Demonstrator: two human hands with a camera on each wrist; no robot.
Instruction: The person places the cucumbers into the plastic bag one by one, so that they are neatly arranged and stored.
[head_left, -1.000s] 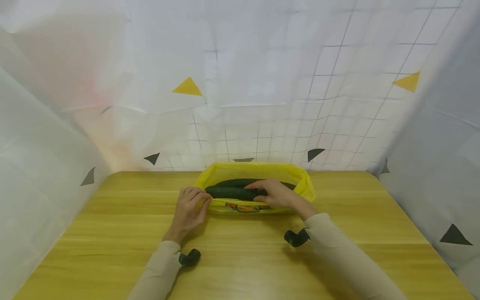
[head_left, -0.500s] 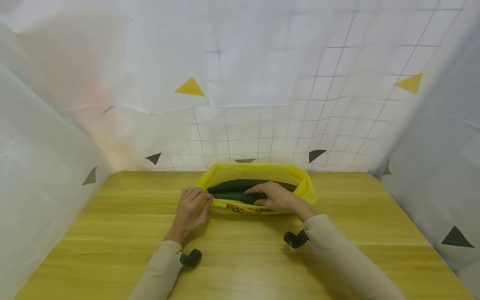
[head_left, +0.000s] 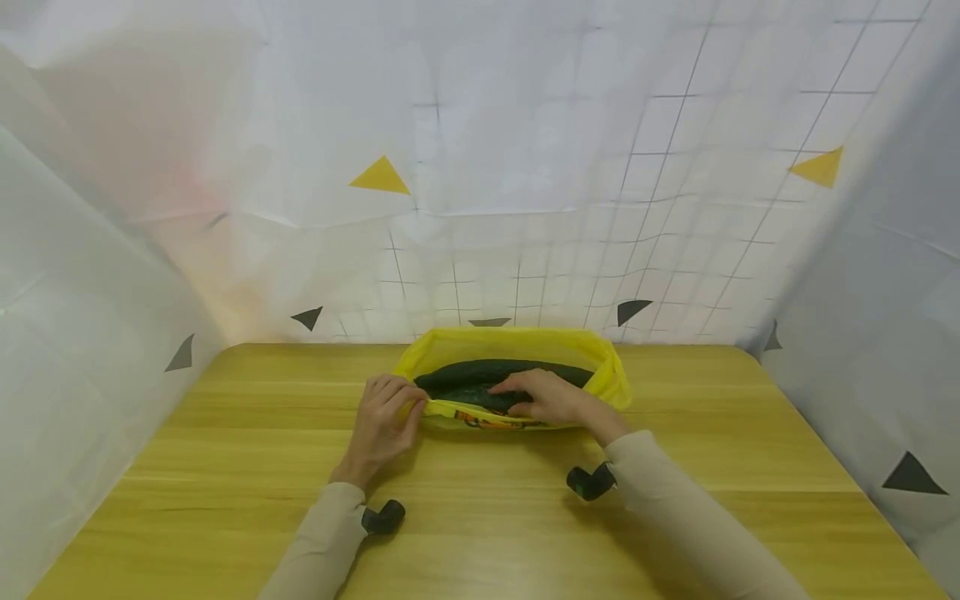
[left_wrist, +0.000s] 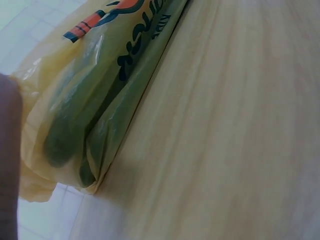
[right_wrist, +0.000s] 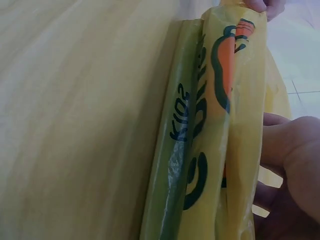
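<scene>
A yellow plastic bag [head_left: 517, 336] lies on the table with its mouth held wide. Inside are long dark green cucumbers; the far cucumber [head_left: 480, 368] shows plainly, the near cucumber [head_left: 471, 395] sits lower, partly behind the front rim. My left hand [head_left: 381, 421] pinches the bag's front rim at its left corner. My right hand [head_left: 558, 398] reaches into the bag from the right, thumb and fingers around the near cucumber; its fingertips are partly hidden. In the left wrist view cucumber ends [left_wrist: 60, 142] show through the film. The right wrist view shows my right hand [right_wrist: 295, 160] behind the printed front.
The bag stands near the back of the wood-grain table [head_left: 480, 533], close to a white sheet wall [head_left: 487, 250] with triangle marks. More white sheeting [head_left: 885, 333] rises on the right and left. A black wrist device [head_left: 591, 482] is on each sleeve.
The near cucumber has sunk lower in the bag, along with my right hand, which has gone slightly down. My left hand keeps its pinch on the rim, nearly still.
</scene>
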